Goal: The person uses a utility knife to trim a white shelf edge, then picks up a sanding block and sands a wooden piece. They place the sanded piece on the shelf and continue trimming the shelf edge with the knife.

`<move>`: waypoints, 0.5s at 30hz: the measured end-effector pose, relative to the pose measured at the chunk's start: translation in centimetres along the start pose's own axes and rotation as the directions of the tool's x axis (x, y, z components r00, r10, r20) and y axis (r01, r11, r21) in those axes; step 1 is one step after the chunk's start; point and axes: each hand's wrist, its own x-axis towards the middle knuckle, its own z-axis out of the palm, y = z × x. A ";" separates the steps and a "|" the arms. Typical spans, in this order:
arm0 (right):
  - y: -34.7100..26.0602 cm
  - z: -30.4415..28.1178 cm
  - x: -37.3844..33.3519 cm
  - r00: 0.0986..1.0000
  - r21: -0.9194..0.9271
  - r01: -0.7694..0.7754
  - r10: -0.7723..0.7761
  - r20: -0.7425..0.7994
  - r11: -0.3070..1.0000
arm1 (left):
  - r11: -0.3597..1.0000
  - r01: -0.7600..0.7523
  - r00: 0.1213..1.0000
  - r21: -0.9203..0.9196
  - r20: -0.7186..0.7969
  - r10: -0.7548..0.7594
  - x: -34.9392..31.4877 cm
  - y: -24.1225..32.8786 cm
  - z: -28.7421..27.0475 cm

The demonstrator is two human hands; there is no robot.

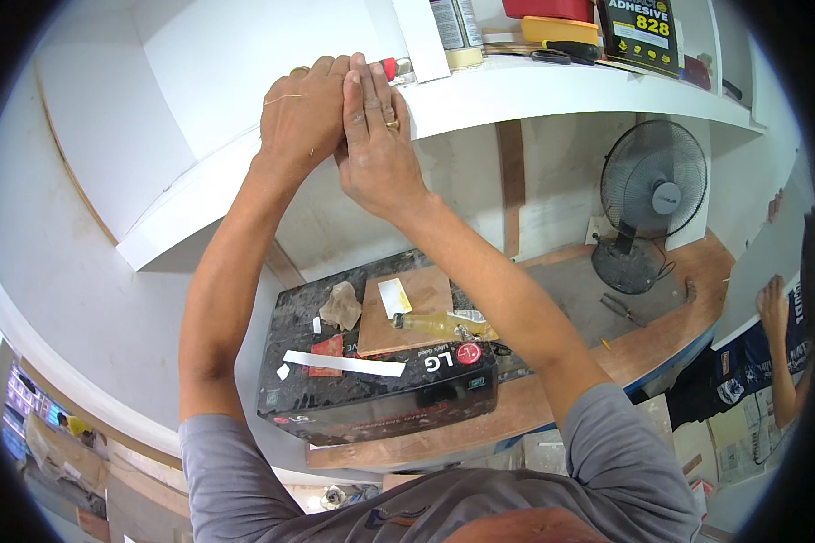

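Observation:
Both my hands are raised side by side at the front edge of the white shelf, touching each other. My left hand is closed, its fingers bent over and their tips hidden; whatever it may hold does not show. My right hand, with a ring on one finger, lies with its fingers stretched out and close together against the left hand and the shelf edge. Just past its fingertips lies a small red object, partly covered, its kind unclear.
On the shelf stand a black and yellow adhesive tin and a yellow container. Below, a black box carries a board, a yellowish bottle and a white strip. A fan stands right; another person holds a panel.

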 end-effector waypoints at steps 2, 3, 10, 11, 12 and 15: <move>0.0 -0.4 0.1 1.000 0.004 0.016 -0.016 -0.004 1.000 | 0.999 0.033 0.999 -0.026 0.037 -0.032 0.0 0.2 -0.1; -0.1 -0.7 0.1 1.000 0.005 0.021 -0.021 -0.005 1.000 | 0.997 0.069 0.995 -0.046 0.081 -0.066 0.1 0.4 -0.3; 1.1 -5.5 0.3 0.995 0.029 -0.054 0.056 -0.088 0.998 | 0.985 0.147 0.902 -0.089 0.421 -0.097 1.9 0.2 -3.4; 2.6 -6.7 0.4 0.976 -0.013 -0.126 0.122 -0.183 0.992 | 0.983 0.155 0.906 -0.095 0.412 -0.102 1.9 0.5 -3.3; 4.2 -7.3 0.6 0.950 -0.047 -0.211 0.194 -0.246 0.976 | 0.982 0.160 0.910 -0.101 0.400 -0.107 2.0 0.8 -3.0; 6.9 -8.6 1.2 0.939 -0.136 -0.312 0.283 -0.196 0.940 | 0.981 0.163 0.923 -0.106 0.368 -0.113 1.8 0.7 -2.0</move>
